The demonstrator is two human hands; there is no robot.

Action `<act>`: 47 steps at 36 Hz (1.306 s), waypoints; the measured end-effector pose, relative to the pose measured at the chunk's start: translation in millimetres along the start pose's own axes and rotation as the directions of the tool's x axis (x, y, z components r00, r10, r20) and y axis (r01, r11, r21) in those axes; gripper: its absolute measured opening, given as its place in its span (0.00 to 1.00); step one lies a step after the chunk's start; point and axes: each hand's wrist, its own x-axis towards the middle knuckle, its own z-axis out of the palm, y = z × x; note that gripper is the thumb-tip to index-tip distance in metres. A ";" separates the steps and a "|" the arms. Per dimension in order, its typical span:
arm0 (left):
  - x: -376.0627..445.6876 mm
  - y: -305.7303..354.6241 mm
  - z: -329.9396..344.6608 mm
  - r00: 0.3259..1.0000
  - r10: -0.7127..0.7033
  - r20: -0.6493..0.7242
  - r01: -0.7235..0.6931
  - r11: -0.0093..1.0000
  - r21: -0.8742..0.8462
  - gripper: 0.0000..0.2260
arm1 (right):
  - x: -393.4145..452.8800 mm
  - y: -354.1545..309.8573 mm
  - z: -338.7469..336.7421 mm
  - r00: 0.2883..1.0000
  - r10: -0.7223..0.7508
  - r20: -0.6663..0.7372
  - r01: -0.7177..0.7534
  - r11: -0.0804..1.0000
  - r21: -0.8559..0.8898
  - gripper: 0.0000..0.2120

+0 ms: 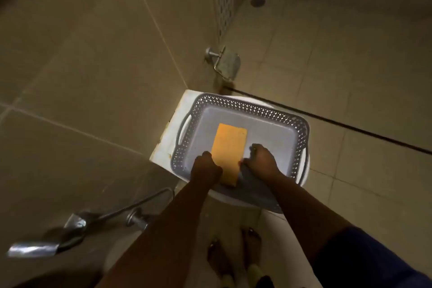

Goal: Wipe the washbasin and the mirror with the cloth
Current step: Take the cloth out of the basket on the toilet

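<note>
Both hands reach down into a grey basket [275, 112].
Left hand [205, 167] curls on the near left edge of the orange cloth [230, 145]; right hand [263, 162], just right of it, grips a grey cloth [251, 183].

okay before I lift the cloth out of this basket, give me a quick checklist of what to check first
1. Orange cloth in reach, lying in the grey basket: ok.
2. Left hand at the cloth's near left edge: ok; firm grip, cannot tell.
3. Right hand free for the cloth: not ok, it grips dark fabric.
4. Basket steady on its white support: cannot tell.
5. Washbasin and mirror in view: not ok.
</note>
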 end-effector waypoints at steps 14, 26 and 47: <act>46.4 -7.9 27.7 0.996 -0.092 0.009 0.092 0.988 -0.121 0.28 | 63.2 -10.2 20.0 0.964 0.071 -0.256 -0.075 0.997 -0.006 0.20; 26.4 5.9 15.1 0.997 0.079 -0.004 -0.078 0.975 -0.206 0.09 | 47.3 -2.4 -2.6 0.978 0.108 -0.178 -0.011 0.882 0.471 0.13; -158.9 0.3 -117.4 0.933 0.190 -0.307 -0.329 0.796 -0.508 0.14 | -142.9 -100.8 -88.8 0.984 -0.177 -0.016 0.095 0.447 0.890 0.12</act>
